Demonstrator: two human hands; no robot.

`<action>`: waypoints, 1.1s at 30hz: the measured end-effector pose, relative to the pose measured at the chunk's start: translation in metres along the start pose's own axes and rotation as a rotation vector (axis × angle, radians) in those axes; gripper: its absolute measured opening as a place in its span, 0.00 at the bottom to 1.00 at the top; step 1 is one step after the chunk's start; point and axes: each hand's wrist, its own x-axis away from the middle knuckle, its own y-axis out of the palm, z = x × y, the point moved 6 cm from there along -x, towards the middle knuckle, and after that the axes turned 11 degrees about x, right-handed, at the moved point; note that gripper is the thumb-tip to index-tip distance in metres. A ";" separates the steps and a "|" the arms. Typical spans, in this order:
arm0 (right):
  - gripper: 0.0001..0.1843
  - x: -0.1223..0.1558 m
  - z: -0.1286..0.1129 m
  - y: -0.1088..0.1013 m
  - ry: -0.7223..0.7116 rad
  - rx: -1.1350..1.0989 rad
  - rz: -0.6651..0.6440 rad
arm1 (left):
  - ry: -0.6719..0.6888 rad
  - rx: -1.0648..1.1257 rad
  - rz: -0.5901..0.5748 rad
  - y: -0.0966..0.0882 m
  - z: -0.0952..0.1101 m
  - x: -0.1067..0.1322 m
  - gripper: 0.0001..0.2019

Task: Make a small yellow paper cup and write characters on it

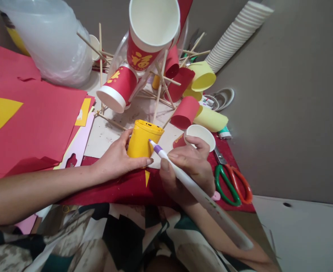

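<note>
My left hand (118, 158) is wrapped round a yellow paper-covered cup (144, 139) that stands upside down on the work surface. My right hand (187, 166) grips a long white glue pen (195, 189) with a purple tip, and that tip touches the cup's upper right side. Just behind my right hand lies a white paper cup with a red wrap (197, 136), its mouth facing up.
Green and orange scissors (231, 185) lie right of my right hand. Behind stands a structure of red-wrapped cups (118, 88), wooden sticks (161, 87) and red and yellow paper rolls (185, 112). Red paper sheets (39, 117) cover the left; a stack of white cups (237, 34) leans at back right.
</note>
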 end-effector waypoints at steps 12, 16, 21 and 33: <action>0.07 0.000 0.002 0.003 -0.010 0.034 -0.099 | 0.005 0.089 -0.106 0.003 -0.001 0.001 0.26; 0.07 -0.002 0.002 0.001 -0.014 0.038 -0.128 | -0.012 0.106 -0.131 0.004 -0.001 0.002 0.24; 0.07 0.003 0.002 0.004 0.010 0.026 0.012 | -0.023 0.103 -0.127 0.005 -0.001 0.001 0.24; 0.08 0.002 0.001 0.004 0.034 0.011 0.037 | -0.030 0.098 -0.116 0.005 -0.001 0.002 0.24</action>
